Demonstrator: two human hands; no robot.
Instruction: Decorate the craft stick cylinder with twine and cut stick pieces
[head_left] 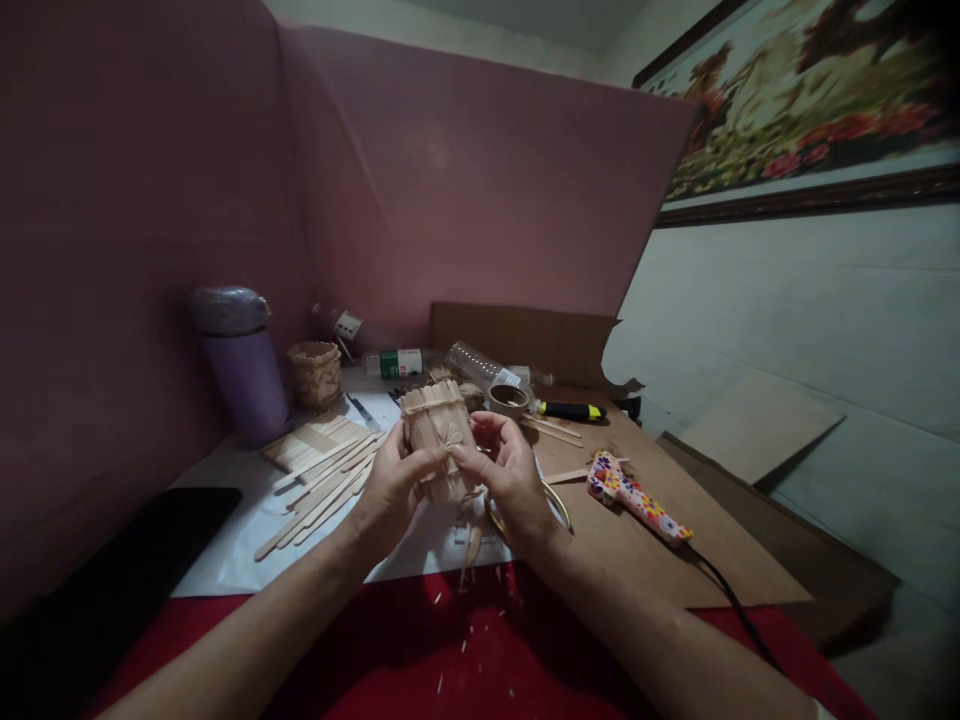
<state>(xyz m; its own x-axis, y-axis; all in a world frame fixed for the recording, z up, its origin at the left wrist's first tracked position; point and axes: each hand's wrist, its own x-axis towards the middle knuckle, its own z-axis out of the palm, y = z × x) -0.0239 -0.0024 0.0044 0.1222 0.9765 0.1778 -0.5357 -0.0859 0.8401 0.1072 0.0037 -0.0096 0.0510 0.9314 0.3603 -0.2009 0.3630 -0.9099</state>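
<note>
A small cup made of wooden craft sticks (pixel 431 420) is held up between both hands, a band of twine round its upper part and a pale bow-like piece on its front. My left hand (pixel 397 475) is closed on its left side, thumb on the front. From the right, my right hand (pixel 510 465) grips it, its thumb close to the bow. Behind the right wrist lies a gold-coloured ring (pixel 559 508), partly hidden. Wood scraps (pixel 471 550) lie below the cup. The cup's far side and base are largely hidden.
Loose craft sticks (pixel 322 495) spread at the left, near a purple tumbler (pixel 244 370) and a woven basket (pixel 315 372). Plastic bottles (pixel 480 362), a tape roll (pixel 508 398) and a black-yellow cutter (pixel 571 411) stand behind. A flowered glue gun (pixel 637 500) with cord lies right, on cardboard (pixel 720 565).
</note>
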